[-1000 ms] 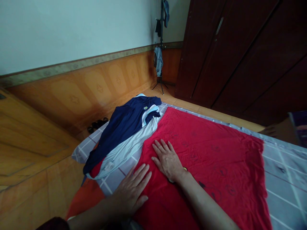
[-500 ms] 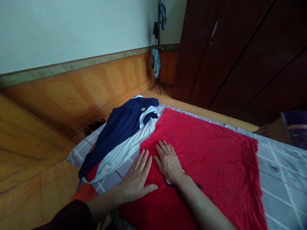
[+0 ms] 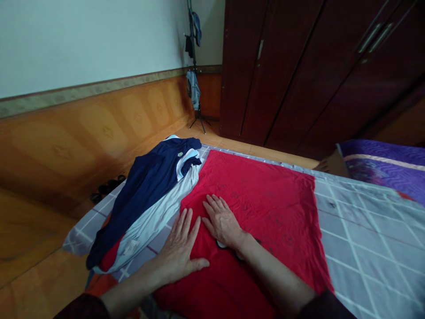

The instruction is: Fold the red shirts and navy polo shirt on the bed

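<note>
A red cloth garment (image 3: 259, 190) with a faint dark print lies spread over the checked bedsheet (image 3: 361, 230). My left hand (image 3: 179, 250) rests flat at its left edge, fingers stretched and thumb apart. Close beside it, my right hand (image 3: 223, 221) lies palm down on the red fabric with its fingers extended. Part of a black and white print shows from under my right wrist; the rest is hidden. Left of my hands is a pile with a navy shirt (image 3: 149, 177) on top and a pale garment (image 3: 159, 208) below.
A coat stand (image 3: 193, 57) with a cap and clothes stands in the far corner. Dark wooden wardrobes (image 3: 282, 75) line the back. Purple bedding (image 3: 388, 166) lies at the right. Shoes (image 3: 106, 188) sit on the floor by the tiled wall.
The view has turned to the right, so the scene shifts left and more of the purple bedding shows. Both hands keep nearly the same flat pose on the red garment.
</note>
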